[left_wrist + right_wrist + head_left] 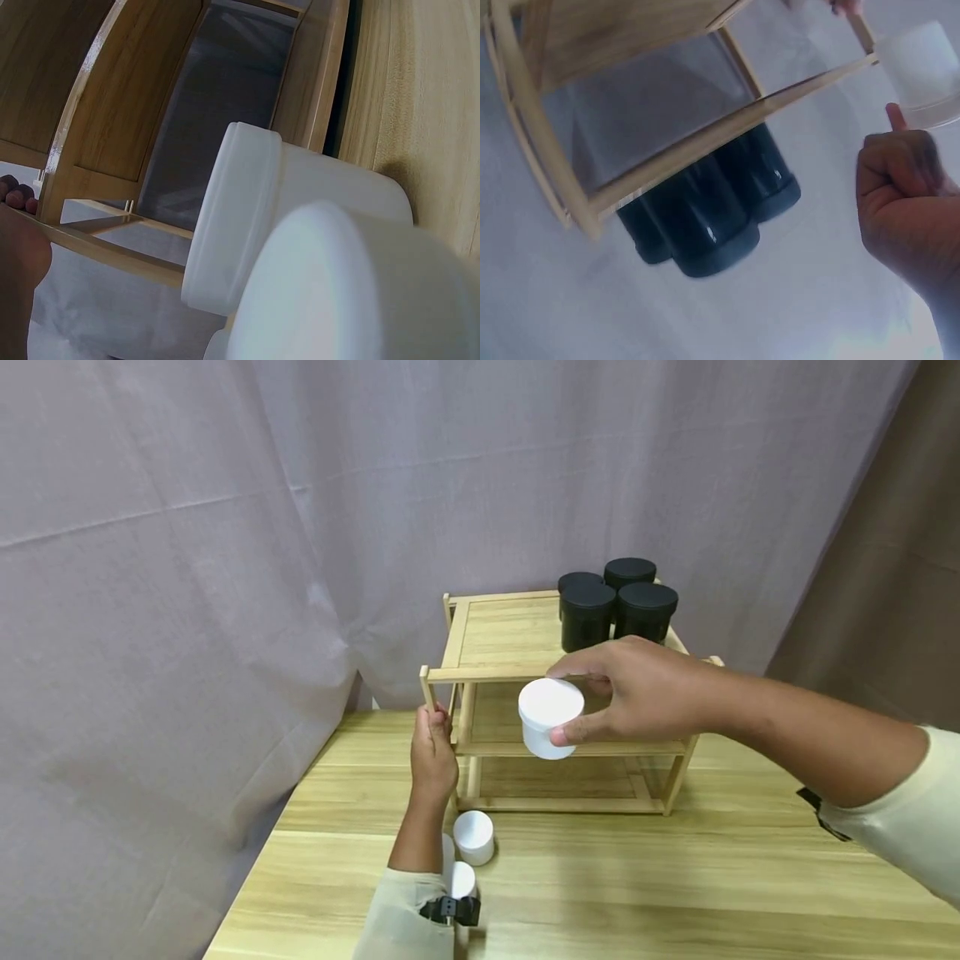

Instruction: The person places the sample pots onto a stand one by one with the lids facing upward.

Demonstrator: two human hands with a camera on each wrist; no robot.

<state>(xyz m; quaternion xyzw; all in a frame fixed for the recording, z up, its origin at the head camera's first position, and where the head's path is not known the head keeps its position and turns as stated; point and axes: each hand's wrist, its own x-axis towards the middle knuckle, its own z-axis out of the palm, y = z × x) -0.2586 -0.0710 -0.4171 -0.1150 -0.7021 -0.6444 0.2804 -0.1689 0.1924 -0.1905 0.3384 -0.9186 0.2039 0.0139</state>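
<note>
My right hand holds a white lidded jar between thumb and fingers, in front of the upper tier of a wooden shelf rack. In the right wrist view the same jar shows beyond the curled fingers. With my left hand I grip the rack's front left post. Below that forearm several white jars stand on the table, partly hidden by the sleeve. Two of them loom large in the left wrist view, a nearer jar in front of another jar.
Several black lidded jars stand grouped at the right end of the rack's top tier. The rack stands on a wood-grain table, whose left edge slants toward a grey curtain. A brown curtain hangs at the right.
</note>
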